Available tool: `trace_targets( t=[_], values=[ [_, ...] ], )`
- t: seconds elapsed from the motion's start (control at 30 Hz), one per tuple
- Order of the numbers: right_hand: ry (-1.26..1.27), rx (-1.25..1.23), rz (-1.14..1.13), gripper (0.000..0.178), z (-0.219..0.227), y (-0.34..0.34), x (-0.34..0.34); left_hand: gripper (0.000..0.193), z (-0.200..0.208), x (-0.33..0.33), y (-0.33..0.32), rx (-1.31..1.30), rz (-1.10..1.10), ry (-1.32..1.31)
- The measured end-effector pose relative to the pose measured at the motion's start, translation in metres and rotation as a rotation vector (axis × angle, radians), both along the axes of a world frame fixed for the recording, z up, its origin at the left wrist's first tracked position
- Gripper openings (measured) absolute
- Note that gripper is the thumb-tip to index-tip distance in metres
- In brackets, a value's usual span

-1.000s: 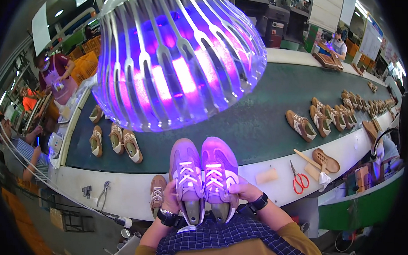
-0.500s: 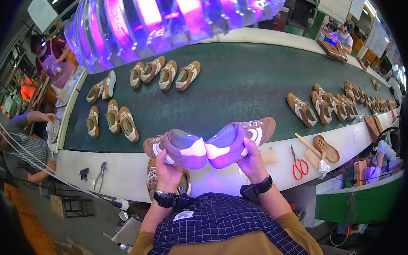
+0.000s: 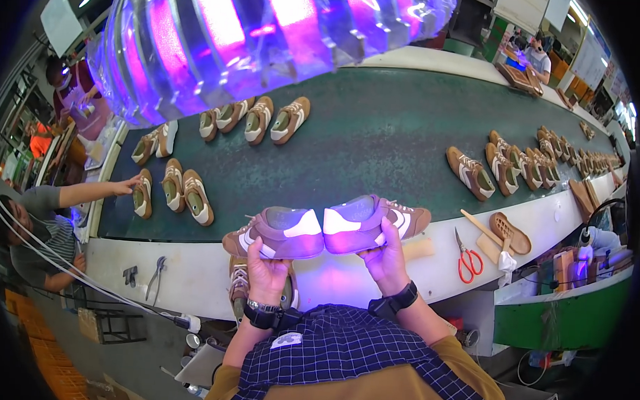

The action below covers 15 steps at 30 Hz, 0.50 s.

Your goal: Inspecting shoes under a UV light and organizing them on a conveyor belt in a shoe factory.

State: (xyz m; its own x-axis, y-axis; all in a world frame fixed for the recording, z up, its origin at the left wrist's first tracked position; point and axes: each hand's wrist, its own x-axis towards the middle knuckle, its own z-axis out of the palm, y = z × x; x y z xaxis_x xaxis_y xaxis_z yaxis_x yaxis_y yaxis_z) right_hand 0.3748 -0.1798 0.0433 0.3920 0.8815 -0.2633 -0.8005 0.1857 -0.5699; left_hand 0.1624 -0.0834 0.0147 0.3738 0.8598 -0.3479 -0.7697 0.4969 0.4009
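Observation:
My left hand (image 3: 266, 274) is closed around a brown sneaker (image 3: 276, 234) with white stripes and a white heel patch. A matching sneaker (image 3: 368, 226) sits in my right hand (image 3: 386, 262), fingers beneath and thumb on its side. The two heels face each other, nearly touching, with the toes pointing outward. Purple light falls on both heels from the glowing lamp (image 3: 269, 36) wrapped in clear plastic overhead. Behind my left hand, another pair of sneakers (image 3: 238, 278) stands on the white ledge, partly hidden.
The green conveyor belt (image 3: 378, 138) carries several sneakers at left and right. Red-handled scissors (image 3: 467, 261), a brown shoe sole (image 3: 510, 233) and a wooden stick (image 3: 480, 224) lie on the white ledge (image 3: 191, 266) at right. Pliers (image 3: 156, 275) lie left. A co-worker's hand (image 3: 128, 186) touches a sneaker.
The sneakers in my hands have tilted so the heel patches show more upright, with a small gap between them. The co-worker at left has reached out to a sneaker on the belt.

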Motion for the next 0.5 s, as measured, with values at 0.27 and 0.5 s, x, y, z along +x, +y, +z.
trace_targets(
  t=[0.27, 0.5],
  values=[
    [0.019, -0.014, -0.019, 0.057, -0.0063, 0.0013, 0.0, 0.042, -0.0073, 0.0012, 0.0013, -0.01, 0.016, 0.024],
    [0.041, -0.01, -0.03, 0.055, -0.0059, 0.0014, -0.0008, 0.044, -0.004, 0.0045, 0.0002, -0.018, 0.035, 0.049]
  ],
)
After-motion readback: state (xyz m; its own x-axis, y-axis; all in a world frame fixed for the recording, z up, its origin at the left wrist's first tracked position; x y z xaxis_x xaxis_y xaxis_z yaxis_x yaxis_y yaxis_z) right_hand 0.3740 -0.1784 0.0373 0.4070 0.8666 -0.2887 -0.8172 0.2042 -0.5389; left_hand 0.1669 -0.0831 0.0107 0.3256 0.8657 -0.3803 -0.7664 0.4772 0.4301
